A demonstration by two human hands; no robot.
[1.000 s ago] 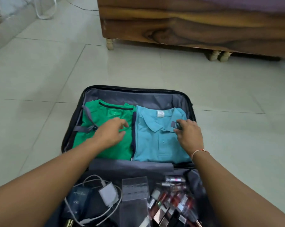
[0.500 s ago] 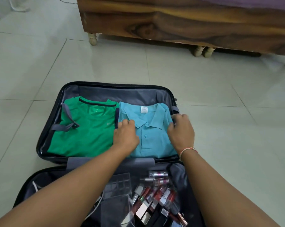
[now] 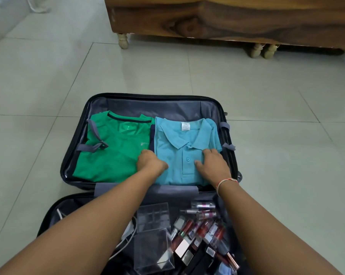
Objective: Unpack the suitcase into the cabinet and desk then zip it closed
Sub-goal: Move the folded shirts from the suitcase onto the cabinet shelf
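We are looking down at the open suitcase (image 3: 220,108) in the middle of the frame, lying flat on the tiled floor (image 3: 267,96). Its far half holds two folded stacks side by side: a green shirt (image 3: 112,155) on the left and a blue polo shirt (image 3: 179,143) on the right. Our left hand (image 3: 150,161) sits at the polo's left edge with the fingers curled down into the seam between the two stacks — whether they have got under the cloth, we cannot tell. Our right hand (image 3: 213,163) lies on the polo's right side, fingers spread and fairly flat, pressing rather than gripping.

The nearer half, at the bottom of the frame, is crowded with lipsticks (image 3: 199,231), clear plastic boxes (image 3: 153,235) and a white cable (image 3: 126,239).

The likely trouble is in the lift. If we take only the top layer, the fold will fall open and the polo will reach the cabinet rumpled. If the left fingers catch the green shirt's edge as well, it will be dragged askew. Our forearms also hang right over the cosmetics — a careless pull back could knock the boxes or scatter the tubes onto the tiles. The loose grey strap (image 3: 96,141) on the green side might snag too.
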